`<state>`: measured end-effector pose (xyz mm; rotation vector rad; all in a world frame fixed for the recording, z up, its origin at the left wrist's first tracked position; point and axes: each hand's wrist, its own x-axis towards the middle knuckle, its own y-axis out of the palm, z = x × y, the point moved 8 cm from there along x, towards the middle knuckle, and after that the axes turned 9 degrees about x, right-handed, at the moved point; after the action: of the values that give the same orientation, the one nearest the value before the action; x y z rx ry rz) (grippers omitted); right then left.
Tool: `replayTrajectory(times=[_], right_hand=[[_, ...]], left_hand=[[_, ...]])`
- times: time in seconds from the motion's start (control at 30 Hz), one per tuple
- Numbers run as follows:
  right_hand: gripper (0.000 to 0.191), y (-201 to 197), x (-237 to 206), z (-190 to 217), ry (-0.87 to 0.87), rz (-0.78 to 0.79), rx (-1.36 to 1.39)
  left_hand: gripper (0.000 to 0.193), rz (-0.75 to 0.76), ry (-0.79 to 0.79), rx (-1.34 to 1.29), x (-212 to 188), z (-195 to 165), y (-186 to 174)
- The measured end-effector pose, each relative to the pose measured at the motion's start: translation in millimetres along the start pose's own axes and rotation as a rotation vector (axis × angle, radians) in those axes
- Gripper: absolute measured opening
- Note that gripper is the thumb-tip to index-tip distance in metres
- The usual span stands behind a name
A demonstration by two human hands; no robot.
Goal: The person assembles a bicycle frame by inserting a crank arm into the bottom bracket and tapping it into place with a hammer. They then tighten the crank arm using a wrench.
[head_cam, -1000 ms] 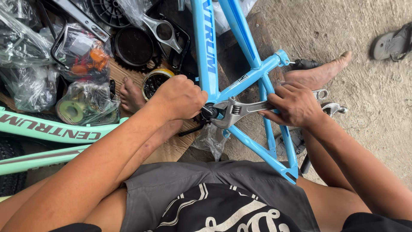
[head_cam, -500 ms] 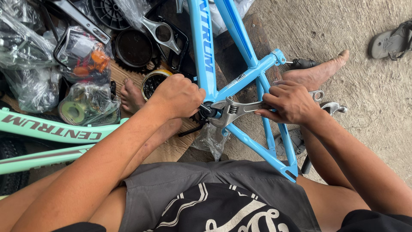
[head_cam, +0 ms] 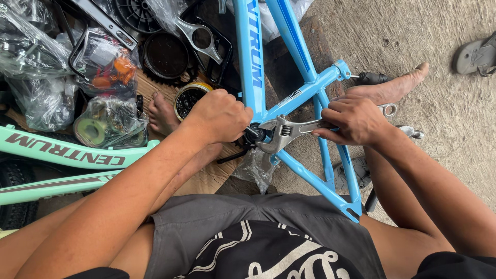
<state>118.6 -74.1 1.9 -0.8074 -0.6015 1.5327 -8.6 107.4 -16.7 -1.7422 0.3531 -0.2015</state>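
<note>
Gripping adjustable wrench (head_cam: 289,129) — right hand (head_cam: 356,120); left hand (head_cam: 219,116) fisted on blue frame (head_cam: 248,67).

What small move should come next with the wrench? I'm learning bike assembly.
Probably a short swing of the silver adjustable wrench by the right hand. Its head already sits on the fitting at the light blue bicycle frame junction, and the left hand braces there.
</note>
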Motion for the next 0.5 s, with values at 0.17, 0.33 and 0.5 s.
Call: replayTrajectory(times=[0.17,0.33,0.5], right_hand=[[0.047,2,7,0,0.0,0.026,-0.039],[0.048,2,20,4,-0.071,0.02,-0.104],[0.05,8,23,-3,-0.068,0.08,-0.154]], left_hand=[[0.018,0.042,0.006,0.0,-1,-1,4],[0.016,-0.014,-0.006,-0.004,-1,-2,2],[0.016,-0.072,-0.004,-0.008,-1,-2,2]])
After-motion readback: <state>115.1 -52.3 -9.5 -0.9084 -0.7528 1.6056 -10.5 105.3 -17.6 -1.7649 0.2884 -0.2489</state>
